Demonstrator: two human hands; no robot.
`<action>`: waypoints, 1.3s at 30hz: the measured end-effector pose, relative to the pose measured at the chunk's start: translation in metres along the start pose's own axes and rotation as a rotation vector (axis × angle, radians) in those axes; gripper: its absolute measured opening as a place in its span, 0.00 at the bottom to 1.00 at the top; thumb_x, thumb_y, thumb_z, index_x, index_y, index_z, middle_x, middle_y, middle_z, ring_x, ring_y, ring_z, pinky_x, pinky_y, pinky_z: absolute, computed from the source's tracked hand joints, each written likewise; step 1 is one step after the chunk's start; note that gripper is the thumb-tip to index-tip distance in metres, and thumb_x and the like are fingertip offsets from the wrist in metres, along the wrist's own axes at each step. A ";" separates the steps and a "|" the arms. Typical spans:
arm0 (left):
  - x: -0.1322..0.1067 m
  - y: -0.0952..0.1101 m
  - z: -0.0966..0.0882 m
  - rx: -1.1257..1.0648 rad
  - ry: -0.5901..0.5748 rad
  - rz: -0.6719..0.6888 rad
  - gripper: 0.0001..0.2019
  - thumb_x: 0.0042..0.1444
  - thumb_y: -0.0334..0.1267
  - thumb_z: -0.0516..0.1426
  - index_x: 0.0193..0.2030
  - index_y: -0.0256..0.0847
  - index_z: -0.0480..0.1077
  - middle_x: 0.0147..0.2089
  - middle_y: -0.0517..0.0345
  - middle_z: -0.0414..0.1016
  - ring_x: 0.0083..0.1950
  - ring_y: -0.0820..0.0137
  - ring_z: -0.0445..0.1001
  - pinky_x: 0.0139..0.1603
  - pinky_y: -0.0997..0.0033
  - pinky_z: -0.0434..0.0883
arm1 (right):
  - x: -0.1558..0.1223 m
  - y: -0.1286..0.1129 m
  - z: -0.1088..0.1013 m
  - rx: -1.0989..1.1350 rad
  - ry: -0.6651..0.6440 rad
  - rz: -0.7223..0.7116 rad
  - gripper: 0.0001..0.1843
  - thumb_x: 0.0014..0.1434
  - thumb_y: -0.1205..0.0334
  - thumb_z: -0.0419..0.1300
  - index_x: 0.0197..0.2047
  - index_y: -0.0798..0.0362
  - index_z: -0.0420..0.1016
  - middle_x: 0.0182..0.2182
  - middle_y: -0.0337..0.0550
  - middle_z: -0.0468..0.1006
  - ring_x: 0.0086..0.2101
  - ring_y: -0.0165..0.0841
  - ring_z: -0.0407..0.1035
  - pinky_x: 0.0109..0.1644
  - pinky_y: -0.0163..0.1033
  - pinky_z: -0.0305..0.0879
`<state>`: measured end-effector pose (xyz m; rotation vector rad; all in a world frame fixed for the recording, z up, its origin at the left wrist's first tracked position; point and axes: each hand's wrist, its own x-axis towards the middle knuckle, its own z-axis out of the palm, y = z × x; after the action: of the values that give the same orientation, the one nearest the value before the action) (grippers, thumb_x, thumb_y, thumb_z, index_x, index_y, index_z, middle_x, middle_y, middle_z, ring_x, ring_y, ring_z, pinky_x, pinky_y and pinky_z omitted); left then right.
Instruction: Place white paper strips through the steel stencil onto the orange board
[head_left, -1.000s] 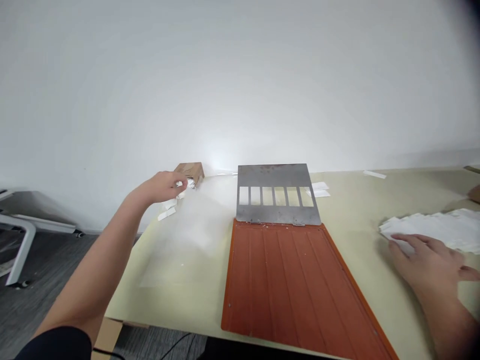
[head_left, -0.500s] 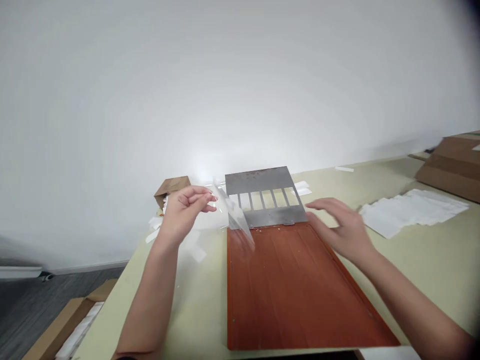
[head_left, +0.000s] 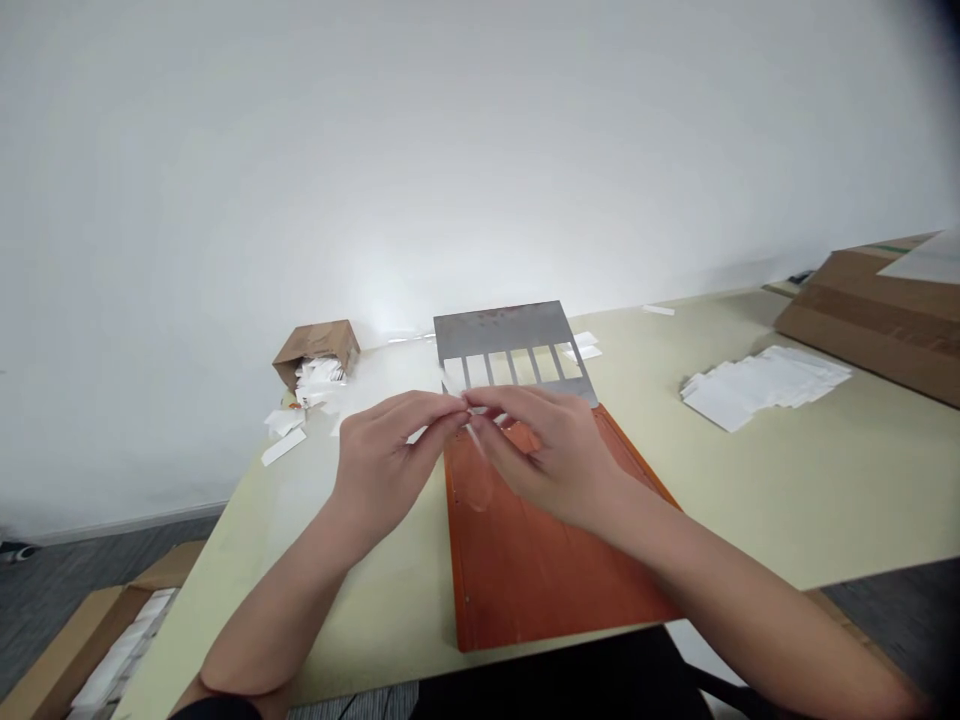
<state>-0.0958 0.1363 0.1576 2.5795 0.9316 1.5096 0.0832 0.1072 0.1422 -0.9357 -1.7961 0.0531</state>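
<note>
Table [head_left: 810, 490], two hands [head_left: 394, 460] pinching one clear film [head_left: 475, 484], one orange board [head_left: 540, 585]

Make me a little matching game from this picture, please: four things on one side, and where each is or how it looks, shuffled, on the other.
Things:
1. Left hand
2. Metal plate
3. Fanned white sheets
4. Small cardboard box

Places and looks:
A. Lying to the right of the red-brown board
B. Brown, near the wall, with white pieces at its open side
C. Fingertips close against those of the right hand
D. Gray, with a row of rectangular openings

Right pairs: 1-C, 2-D, 3-A, 4-B
</note>
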 end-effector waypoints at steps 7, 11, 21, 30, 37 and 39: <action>-0.001 0.004 0.010 0.111 0.156 0.273 0.04 0.64 0.28 0.59 0.38 0.39 0.74 0.31 0.66 0.82 0.31 0.79 0.80 0.33 0.85 0.74 | -0.001 -0.008 -0.002 -0.106 0.095 -0.082 0.08 0.62 0.69 0.57 0.41 0.53 0.78 0.29 0.39 0.83 0.27 0.28 0.76 0.31 0.32 0.73; -0.005 0.003 0.014 0.152 0.158 0.322 0.03 0.64 0.28 0.59 0.39 0.38 0.73 0.31 0.65 0.81 0.30 0.80 0.79 0.32 0.86 0.73 | -0.004 -0.006 -0.002 -0.196 0.119 -0.160 0.09 0.62 0.71 0.56 0.40 0.53 0.78 0.30 0.40 0.84 0.29 0.29 0.78 0.31 0.32 0.73; -0.008 0.003 0.017 0.215 0.114 0.348 0.07 0.67 0.32 0.56 0.36 0.41 0.70 0.27 0.66 0.78 0.25 0.78 0.76 0.23 0.81 0.68 | -0.010 0.000 -0.008 -0.317 0.069 -0.216 0.09 0.61 0.72 0.56 0.38 0.55 0.78 0.27 0.39 0.83 0.26 0.28 0.76 0.28 0.31 0.70; -0.014 -0.002 0.018 0.269 -0.053 0.378 0.06 0.66 0.28 0.54 0.38 0.38 0.70 0.30 0.65 0.77 0.27 0.77 0.72 0.27 0.77 0.69 | -0.013 0.007 -0.008 -0.483 0.017 -0.273 0.10 0.61 0.73 0.56 0.31 0.55 0.77 0.23 0.36 0.79 0.23 0.25 0.70 0.23 0.31 0.59; -0.012 -0.002 0.019 0.291 -0.093 0.425 0.06 0.65 0.24 0.55 0.38 0.36 0.70 0.31 0.62 0.77 0.28 0.76 0.72 0.28 0.76 0.71 | -0.012 0.008 -0.010 -0.601 -0.003 -0.280 0.12 0.59 0.71 0.55 0.26 0.54 0.73 0.20 0.33 0.75 0.20 0.23 0.64 0.21 0.33 0.49; -0.011 -0.001 0.019 0.292 -0.083 0.438 0.05 0.65 0.25 0.55 0.38 0.36 0.70 0.31 0.62 0.77 0.28 0.76 0.72 0.28 0.75 0.71 | -0.012 0.008 -0.011 -0.612 -0.023 -0.269 0.12 0.59 0.71 0.54 0.26 0.53 0.73 0.20 0.33 0.75 0.20 0.23 0.63 0.22 0.33 0.48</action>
<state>-0.0848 0.1370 0.1386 3.1975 0.6471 1.4157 0.0981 0.1018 0.1340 -1.0990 -1.9813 -0.6913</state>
